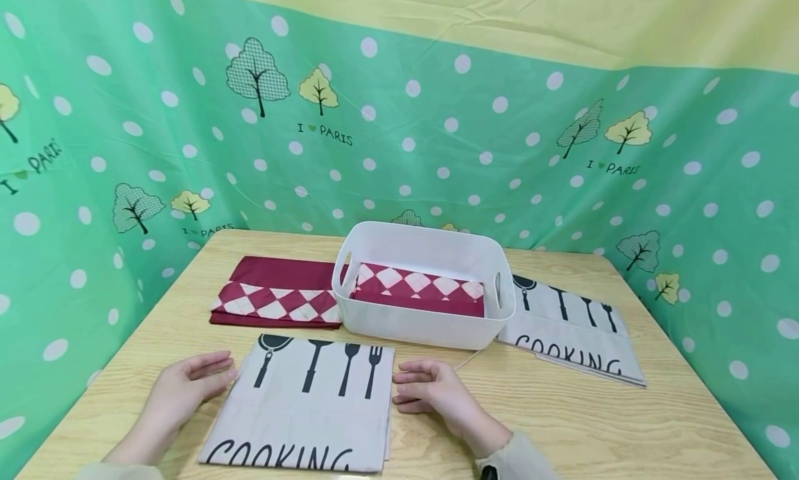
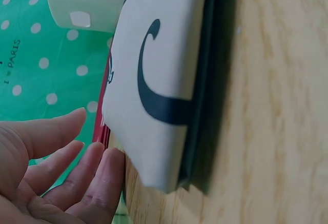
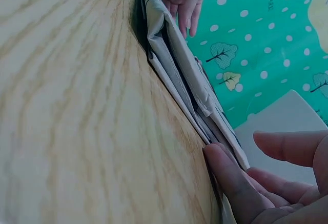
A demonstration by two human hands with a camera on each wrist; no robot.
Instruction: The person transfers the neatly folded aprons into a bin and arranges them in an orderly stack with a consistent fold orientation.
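Note:
A folded grey cloth (image 1: pixel 312 404) printed with black utensils and "COOKING" lies on the wooden table (image 1: pixel 593 424) near the front edge. My left hand (image 1: pixel 187 386) sits at its left edge with fingers straight, fingertips (image 2: pixel 110 167) touching the fold (image 2: pixel 159 106). On the other side, my right hand (image 1: pixel 427 386) rests with relaxed fingers (image 3: pixel 230 180) against the cloth's layered edge (image 3: pixel 195 96). Neither hand grips it. Behind stands a white plastic basket (image 1: pixel 424 327) with a folded maroon diamond-pattern cloth (image 1: pixel 418 289) inside.
A second maroon diamond cloth (image 1: pixel 275 300) lies left of the basket. Another folded "COOKING" cloth (image 1: pixel 571 327) lies to its right. Green polka-dot fabric (image 1: pixel 437 140) with trees walls in the table at the back and on both sides.

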